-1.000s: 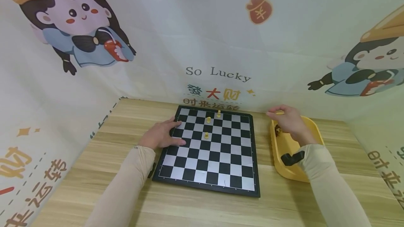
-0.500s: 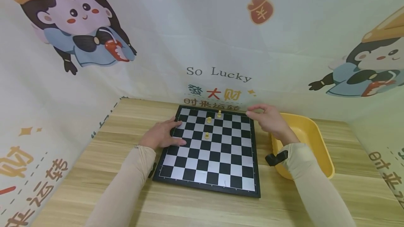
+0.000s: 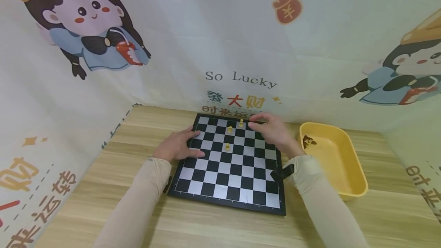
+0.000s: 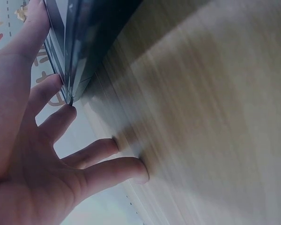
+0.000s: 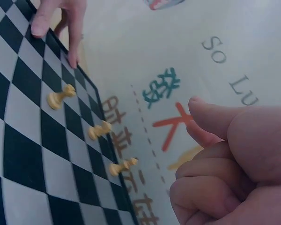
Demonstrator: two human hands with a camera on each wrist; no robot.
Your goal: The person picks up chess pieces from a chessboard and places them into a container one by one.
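Observation:
A black-and-white chessboard [image 3: 225,203] lies on the wooden table. Three small pale yellow chess pieces stand on its far half: one piece [image 3: 227,147] is nearer, another piece [image 3: 229,129] is behind it, and a third piece [image 3: 241,123] is by the far edge. My left hand [image 3: 175,145] rests at the board's left edge, thumb on the squares; in the left wrist view two fingers touch the table. Over the far right squares hangs my right hand [image 3: 277,135], thumb and forefinger close together, other fingers curled. Whether something sits between those fingertips is hidden.
Right of the board stands a yellow plastic tray [image 3: 360,186], with a small heap of brown and yellow pieces [image 3: 308,141] in its far left corner. A printed cloth [image 3: 179,49] hangs behind the table and along its sides.
My right hand has moved left from above the tray to over the board's far right part, near the third piece. The left hand has stayed on the board's edge.

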